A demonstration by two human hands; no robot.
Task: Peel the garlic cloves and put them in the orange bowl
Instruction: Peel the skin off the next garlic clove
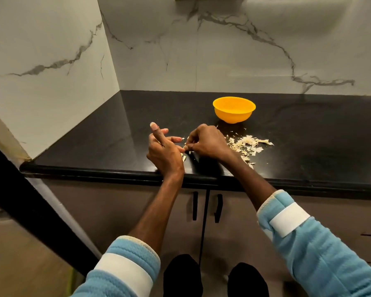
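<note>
Near the front edge of the glossy black table (308, 133), a small pale garlic clove (188, 146) is pinched in the curled fingertips of the right hand (208, 142). The left hand (163, 151) has its fingers spread, index raised, thumb tip touching the clove. Papery peels (247, 143) lie scattered just right of the hands, near the orange bowl (234, 116). White veined marble walls (223, 50) rise behind.

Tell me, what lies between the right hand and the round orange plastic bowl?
Head view: glossy black stone countertop, bare but for stray papery garlic-skin flakes.
</note>
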